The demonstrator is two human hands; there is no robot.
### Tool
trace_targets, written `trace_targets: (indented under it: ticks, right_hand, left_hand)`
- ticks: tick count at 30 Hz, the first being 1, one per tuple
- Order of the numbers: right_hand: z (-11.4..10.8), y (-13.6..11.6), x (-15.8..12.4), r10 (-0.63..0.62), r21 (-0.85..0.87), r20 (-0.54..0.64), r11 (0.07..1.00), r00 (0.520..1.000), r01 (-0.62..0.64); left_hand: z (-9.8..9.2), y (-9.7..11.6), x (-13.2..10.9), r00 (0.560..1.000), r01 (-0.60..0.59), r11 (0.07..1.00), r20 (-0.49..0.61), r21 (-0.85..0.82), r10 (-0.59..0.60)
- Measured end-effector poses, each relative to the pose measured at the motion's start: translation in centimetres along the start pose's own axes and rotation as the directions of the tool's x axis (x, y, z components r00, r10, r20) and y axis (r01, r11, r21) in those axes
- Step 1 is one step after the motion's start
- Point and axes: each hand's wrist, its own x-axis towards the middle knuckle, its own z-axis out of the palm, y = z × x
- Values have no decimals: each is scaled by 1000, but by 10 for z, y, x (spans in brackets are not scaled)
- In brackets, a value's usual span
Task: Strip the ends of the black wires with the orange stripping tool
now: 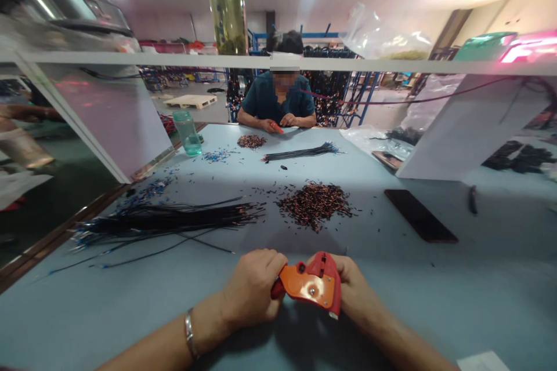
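Observation:
My left hand [256, 284], with a metal bracelet at its wrist, is closed round the handles of an orange and red wire stripper [307, 285] above the near part of the table. My right hand [350, 281] is at the tool's red head, its fingers curled behind it and mostly hidden. What they pinch cannot be made out. Beyond the tool lies a heap of short dark and copper-coloured bits [315, 204]. Left of that heap rests a bundle of black wires [174, 217], with blue pieces at their left ends and copper-coloured right ends.
A dark phone [420, 215] lies to the right. Across the table [365, 313] a co-worker [278, 98] holds a red tool, near a second wire bundle [300, 152] and bit pile [251, 141]. A green bottle [187, 133] stands at the left edge. A white shelf [174, 59] spans overhead.

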Motion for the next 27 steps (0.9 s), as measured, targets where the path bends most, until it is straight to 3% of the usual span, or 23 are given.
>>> trace_targets:
  ticks: [9,18,24,27]
  right_hand:
    - [2,-2,-2,29,37,-1,999,1000,-29]
    - [2,-2,-3,27,8,22,1000,999,-28]
    - [-2,-4,0,-82,-46,24,995,996,83]
    - [-13,-3,5,-120,-207,-45,972,992,108]
  left_hand:
    - [0,-1,-1,998,-40,999,-39,26,41]
    - [6,-2,-4,999,-34,996,-32,-76,32]
    - [3,-2,-3,998,64,987,-18,-148,-67]
    - [-5,-2,1,974,222,928,17,-299,-228]
